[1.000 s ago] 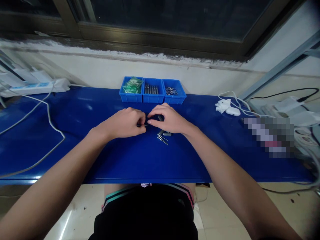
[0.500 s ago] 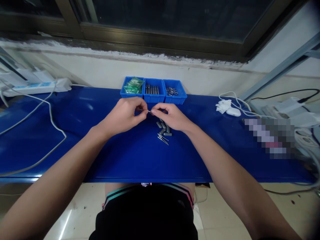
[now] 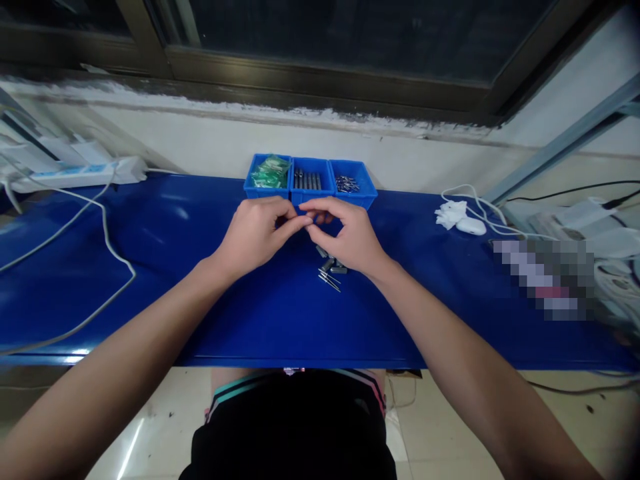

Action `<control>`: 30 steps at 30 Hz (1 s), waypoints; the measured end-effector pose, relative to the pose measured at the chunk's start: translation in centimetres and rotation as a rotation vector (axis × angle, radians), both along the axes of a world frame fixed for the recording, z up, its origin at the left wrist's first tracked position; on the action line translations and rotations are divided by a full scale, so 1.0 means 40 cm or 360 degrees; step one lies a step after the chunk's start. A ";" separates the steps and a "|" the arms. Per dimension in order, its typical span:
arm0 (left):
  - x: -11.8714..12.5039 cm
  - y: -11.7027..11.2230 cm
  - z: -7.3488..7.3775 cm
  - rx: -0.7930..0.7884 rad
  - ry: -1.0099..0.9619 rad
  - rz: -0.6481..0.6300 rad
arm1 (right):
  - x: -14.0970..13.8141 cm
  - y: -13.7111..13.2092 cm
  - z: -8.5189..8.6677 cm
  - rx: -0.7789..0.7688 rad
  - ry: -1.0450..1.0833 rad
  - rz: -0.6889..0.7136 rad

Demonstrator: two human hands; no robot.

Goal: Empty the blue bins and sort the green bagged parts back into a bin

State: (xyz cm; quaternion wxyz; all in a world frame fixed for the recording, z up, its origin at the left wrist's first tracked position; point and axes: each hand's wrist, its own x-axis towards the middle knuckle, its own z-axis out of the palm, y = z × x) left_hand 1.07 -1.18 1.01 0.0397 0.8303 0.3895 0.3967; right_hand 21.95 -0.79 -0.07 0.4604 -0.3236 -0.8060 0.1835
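Observation:
My left hand [image 3: 263,231] and my right hand [image 3: 350,233] meet above the blue table, their fingertips pinched together and touching. Whatever lies between the fingers is hidden or too small to make out. Just below my right hand, several short dark grey metal cylinders [image 3: 327,265] lie in a loose group, partly covered by that hand. Several thin metal pins [image 3: 330,281] lie at the near side of the cylinders.
Behind my hands stand three joined blue bins: one with green plastic packets [image 3: 270,172], one with dark rods [image 3: 307,180], one with small metal parts [image 3: 347,183]. A power strip [image 3: 80,173] with cables lies left. A white earbud case [image 3: 471,226] and crumpled tissue [image 3: 450,214] lie right.
My hands have come closer together, so the fingertips touch and the thin piece seen between them is covered. My right hand hides more of the cylinders. The view has shifted slightly.

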 end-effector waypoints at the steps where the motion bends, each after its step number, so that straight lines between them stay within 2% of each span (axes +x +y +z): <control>1: 0.001 -0.001 -0.001 0.0001 0.0007 -0.0004 | -0.003 -0.003 -0.002 0.0001 -0.0015 0.0010; 6: 0.005 -0.010 0.006 -0.0050 0.0015 0.0021 | -0.005 -0.004 0.000 -0.0066 0.0013 0.0078; 10: -0.002 -0.013 0.016 -0.0163 0.0082 0.0078 | 0.033 0.030 0.022 -0.0345 0.0376 0.0017; 12: -0.005 -0.012 0.013 -0.0190 0.0188 -0.0031 | 0.063 0.052 0.033 -0.0528 0.0633 -0.0058; 16: 0.004 -0.018 -0.004 -0.0243 0.0489 -0.0396 | 0.113 0.086 0.038 -0.0911 0.1035 -0.0212; 19: 0.019 -0.030 -0.019 -0.0316 0.0653 -0.0558 | 0.130 0.104 0.027 -0.1214 0.1169 -0.0333; 22: 0.033 -0.040 -0.031 -0.0349 0.0750 -0.0638 | 0.138 0.118 0.014 -0.1462 0.1182 -0.0356; 26: 0.043 -0.039 -0.043 -0.0334 0.0806 -0.0694 | 0.140 0.128 0.011 -0.1489 0.1212 -0.0370; 30: 0.043 -0.035 -0.047 -0.0317 0.0800 -0.0674 | 0.133 0.127 0.010 -0.1422 0.1041 -0.0420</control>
